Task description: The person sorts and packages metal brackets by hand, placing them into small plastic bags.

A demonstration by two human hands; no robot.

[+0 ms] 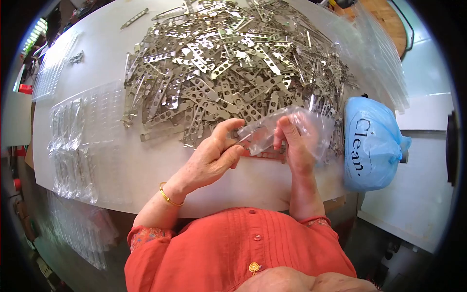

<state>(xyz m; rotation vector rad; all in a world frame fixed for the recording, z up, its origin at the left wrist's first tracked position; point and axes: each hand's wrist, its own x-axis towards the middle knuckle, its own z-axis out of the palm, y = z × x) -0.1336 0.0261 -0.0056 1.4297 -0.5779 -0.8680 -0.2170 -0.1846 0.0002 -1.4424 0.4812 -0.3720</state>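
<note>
My left hand (211, 155) has its thumb and fingers closed around the end of a thin metal strip (246, 136), which points toward a clear plastic bag (265, 141). The bag hangs in my right hand (297, 143), pinched between thumb and fingers, and it wraps partly around that hand. Just beyond both hands spreads a large heap of flat metal strips (228, 68) with round holes. Below the bag a reddish tint lies over perforated strips (267, 155) at the heap's near edge.
Clear plastic trays (73, 146) holding bagged strips lie at the left of the white table (243, 194). A blue tied bag marked "Clean." (373, 143) sits at the right edge. Clear plastic sheets (377, 53) lie at the far right. One strip (134, 18) is apart at the back.
</note>
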